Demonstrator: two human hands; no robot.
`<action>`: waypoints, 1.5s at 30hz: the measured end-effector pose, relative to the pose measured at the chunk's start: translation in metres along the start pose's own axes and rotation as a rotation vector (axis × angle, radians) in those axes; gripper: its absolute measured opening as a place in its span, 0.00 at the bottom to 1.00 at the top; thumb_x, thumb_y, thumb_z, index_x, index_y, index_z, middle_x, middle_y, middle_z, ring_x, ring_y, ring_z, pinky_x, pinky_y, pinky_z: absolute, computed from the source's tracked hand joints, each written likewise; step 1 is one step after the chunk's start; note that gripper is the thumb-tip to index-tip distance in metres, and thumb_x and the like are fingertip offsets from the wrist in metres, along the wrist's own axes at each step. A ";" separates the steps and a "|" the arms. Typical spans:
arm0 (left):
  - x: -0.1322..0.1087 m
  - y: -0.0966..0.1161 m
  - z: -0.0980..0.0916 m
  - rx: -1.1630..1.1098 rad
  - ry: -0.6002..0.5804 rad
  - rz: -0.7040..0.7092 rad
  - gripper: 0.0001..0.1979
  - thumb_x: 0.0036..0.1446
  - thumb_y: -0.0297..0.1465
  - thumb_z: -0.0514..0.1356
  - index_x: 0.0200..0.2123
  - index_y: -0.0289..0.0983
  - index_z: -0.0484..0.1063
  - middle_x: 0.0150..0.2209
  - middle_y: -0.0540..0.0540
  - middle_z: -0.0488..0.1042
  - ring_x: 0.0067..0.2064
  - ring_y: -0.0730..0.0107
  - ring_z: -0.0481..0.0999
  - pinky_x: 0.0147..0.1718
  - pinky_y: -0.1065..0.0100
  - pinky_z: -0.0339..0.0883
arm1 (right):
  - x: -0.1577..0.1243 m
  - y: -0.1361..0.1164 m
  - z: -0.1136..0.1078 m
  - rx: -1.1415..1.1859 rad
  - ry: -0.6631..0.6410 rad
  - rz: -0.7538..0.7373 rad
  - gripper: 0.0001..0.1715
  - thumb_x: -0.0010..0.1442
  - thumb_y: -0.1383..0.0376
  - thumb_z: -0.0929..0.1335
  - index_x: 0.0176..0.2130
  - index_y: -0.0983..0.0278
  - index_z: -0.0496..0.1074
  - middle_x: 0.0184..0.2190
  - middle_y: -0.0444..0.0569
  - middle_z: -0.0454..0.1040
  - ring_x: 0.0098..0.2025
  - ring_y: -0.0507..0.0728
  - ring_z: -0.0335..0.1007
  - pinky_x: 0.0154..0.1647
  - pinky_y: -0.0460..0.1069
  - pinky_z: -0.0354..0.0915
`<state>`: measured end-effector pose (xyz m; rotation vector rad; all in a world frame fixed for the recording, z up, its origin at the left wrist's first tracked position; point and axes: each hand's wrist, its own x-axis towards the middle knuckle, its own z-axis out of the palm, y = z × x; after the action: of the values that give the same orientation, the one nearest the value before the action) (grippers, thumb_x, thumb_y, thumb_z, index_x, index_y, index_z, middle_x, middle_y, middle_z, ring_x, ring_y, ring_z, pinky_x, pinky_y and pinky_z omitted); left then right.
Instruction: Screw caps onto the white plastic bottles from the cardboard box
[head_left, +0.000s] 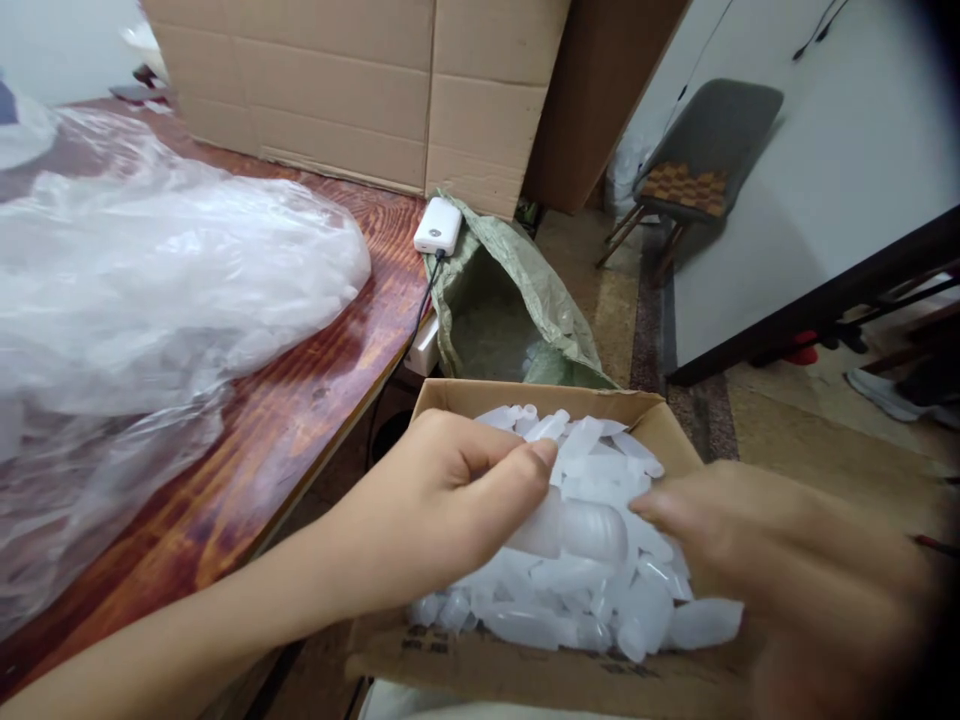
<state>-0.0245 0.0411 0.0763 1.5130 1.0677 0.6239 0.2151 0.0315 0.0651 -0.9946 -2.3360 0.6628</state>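
Observation:
My left hand [465, 490] is closed over an open cardboard box [547, 398], thumb pressed against the fingers. Held in it is a small translucent white plastic bottle [592, 530], lying sideways with its rounded end pointing right; the other end is hidden by the hand. Blurred by motion, my right hand [795, 550] is over the box's right side, its fingertips a little apart from the bottle. Whether it holds anything cannot be made out. Many similar translucent plastic pieces [540, 620] fill the box beneath both hands.
To the left, a large clear plastic bag [180, 270] covers much of the wooden table [322, 400]. A white device [438, 227] with a black cable sits at the table's edge, beside an open green woven sack [525, 290]. A big cardboard sheet [337, 90] and a chair [697, 150] are behind.

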 end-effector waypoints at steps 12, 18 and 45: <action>-0.011 0.004 0.013 0.372 0.106 0.248 0.23 0.65 0.35 0.48 0.16 0.38 0.53 0.16 0.53 0.54 0.19 0.76 0.53 0.18 0.68 0.46 | 0.015 -0.020 0.013 0.072 -0.114 0.056 0.19 0.68 0.54 0.60 0.31 0.57 0.72 0.23 0.46 0.73 0.27 0.58 0.71 0.31 0.53 0.69; -0.010 -0.006 0.011 0.848 0.343 0.670 0.19 0.64 0.35 0.53 0.20 0.40 0.65 0.18 0.51 0.63 0.20 0.71 0.57 0.20 0.63 0.47 | 0.036 -0.028 0.026 0.647 -0.340 0.724 0.37 0.67 0.42 0.51 0.24 0.61 0.66 0.18 0.46 0.68 0.20 0.53 0.64 0.20 0.47 0.62; 0.025 -0.088 0.021 1.226 -0.200 -0.034 0.17 0.51 0.35 0.63 0.43 0.33 0.76 0.40 0.33 0.77 0.43 0.46 0.77 0.39 0.53 0.70 | 0.082 0.059 0.108 -0.705 -0.706 -0.176 0.05 0.64 0.67 0.68 0.40 0.68 0.73 0.38 0.49 0.76 0.40 0.56 0.74 0.41 0.54 0.71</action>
<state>-0.0205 0.0503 -0.0170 2.4968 1.3863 -0.3303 0.1286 0.1043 -0.0300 -0.8897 -3.3670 0.0899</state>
